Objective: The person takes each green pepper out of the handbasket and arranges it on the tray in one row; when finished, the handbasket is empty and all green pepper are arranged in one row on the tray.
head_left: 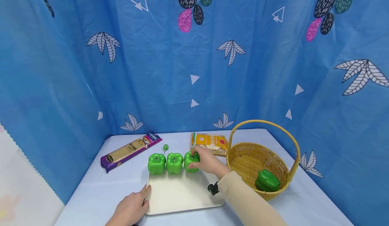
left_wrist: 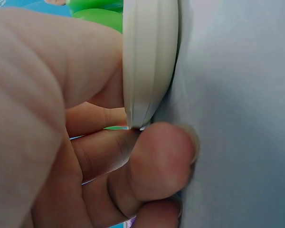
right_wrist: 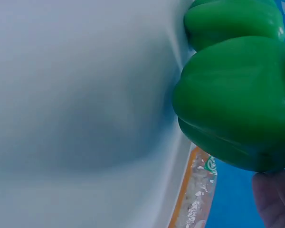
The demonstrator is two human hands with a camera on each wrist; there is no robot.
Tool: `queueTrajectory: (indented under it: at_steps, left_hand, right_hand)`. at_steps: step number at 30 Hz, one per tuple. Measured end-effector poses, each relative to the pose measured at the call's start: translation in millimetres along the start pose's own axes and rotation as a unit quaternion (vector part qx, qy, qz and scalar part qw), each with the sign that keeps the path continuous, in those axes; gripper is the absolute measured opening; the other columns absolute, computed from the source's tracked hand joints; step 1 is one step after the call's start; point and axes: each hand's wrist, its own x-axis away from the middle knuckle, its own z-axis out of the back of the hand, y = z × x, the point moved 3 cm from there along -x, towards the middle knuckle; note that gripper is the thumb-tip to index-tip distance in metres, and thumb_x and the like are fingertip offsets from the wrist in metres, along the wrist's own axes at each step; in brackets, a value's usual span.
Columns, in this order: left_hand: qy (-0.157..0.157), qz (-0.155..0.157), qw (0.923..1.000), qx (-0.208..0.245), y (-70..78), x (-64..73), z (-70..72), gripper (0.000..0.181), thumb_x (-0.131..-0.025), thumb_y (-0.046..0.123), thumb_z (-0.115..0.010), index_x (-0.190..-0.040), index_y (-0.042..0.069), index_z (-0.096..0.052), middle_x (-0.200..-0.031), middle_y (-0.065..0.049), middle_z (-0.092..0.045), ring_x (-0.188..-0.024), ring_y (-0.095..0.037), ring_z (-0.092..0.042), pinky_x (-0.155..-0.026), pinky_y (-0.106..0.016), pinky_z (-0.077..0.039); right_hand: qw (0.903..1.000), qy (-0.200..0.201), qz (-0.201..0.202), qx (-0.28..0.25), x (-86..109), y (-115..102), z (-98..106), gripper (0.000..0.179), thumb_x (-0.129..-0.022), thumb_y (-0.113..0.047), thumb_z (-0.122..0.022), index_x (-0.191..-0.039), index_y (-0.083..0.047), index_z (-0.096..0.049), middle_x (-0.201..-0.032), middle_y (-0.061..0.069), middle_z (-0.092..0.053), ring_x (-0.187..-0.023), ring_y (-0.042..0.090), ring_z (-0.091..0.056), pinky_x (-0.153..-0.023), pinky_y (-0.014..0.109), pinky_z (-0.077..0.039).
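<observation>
Three green bell peppers stand in a row along the far edge of a cream tray [head_left: 182,195]. My right hand [head_left: 204,161] grips the rightmost pepper [head_left: 190,159], which fills the right wrist view as a pepper [right_wrist: 237,104] with another pepper [right_wrist: 232,19] behind it. The middle pepper [head_left: 174,163] and the left pepper [head_left: 156,164] stand untouched. My left hand [head_left: 133,207] holds the tray's near left corner; in the left wrist view its thumb and fingers [left_wrist: 156,161] pinch the tray rim [left_wrist: 147,57].
A wicker basket [head_left: 243,155] with a tall handle stands to the right and holds one green pepper [head_left: 267,180]. A long noodle packet [head_left: 130,150], a small lollipop [head_left: 165,147] and an orange snack bag [head_left: 209,142] lie behind the tray. Blue curtain surrounds the table.
</observation>
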Motion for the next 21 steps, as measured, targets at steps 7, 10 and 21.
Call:
queueTrajectory:
  at_steps: [7, 10, 21]
  left_hand:
    - [0.002, 0.005, 1.0, -0.007, 1.7, 0.4, 0.9, 0.056, -0.091, 0.02, -0.068, -0.142, -0.001, -0.059, -0.142, -0.021, -0.062, -0.051, -0.017, -0.038, -0.053, -0.033, -0.036]
    - [0.002, 0.006, 1.0, -0.006, 2.1, 0.5, 1.7, 0.056, -0.091, 0.02, -0.068, -0.142, -0.001, -0.059, -0.142, -0.021, -0.062, -0.051, -0.017, -0.037, -0.052, -0.033, -0.035]
    - [0.0, 0.002, 1.0, -0.006, 1.1, 0.3, 0.7, 0.056, -0.091, 0.02, -0.067, -0.143, -0.001, -0.059, -0.131, -0.022, -0.068, -0.051, -0.016, -0.036, -0.053, -0.033, -0.036]
  right_hand:
    - [1.0, 0.005, 0.008, 0.002, -2.6, 6, -8, 0.039, -0.081, -0.034, -0.088, -0.105, -0.019, -0.06, -0.104, -0.007, -0.061, -0.096, 0.015, -0.056, -0.085, 0.035, -0.049]
    - [1.0, 0.005, 0.003, -0.004, -3.5, 7, -10, 0.04, -0.081, -0.034, -0.088, -0.106, -0.02, -0.061, -0.106, -0.008, -0.062, -0.098, 0.014, -0.056, -0.086, 0.034, -0.049]
    - [0.9999, 0.003, 0.0, -0.012, -2.6, 6, -12, 0.044, -0.08, -0.035, -0.089, -0.108, -0.019, -0.058, -0.104, -0.008, -0.059, -0.095, 0.014, -0.054, -0.084, 0.033, -0.047]
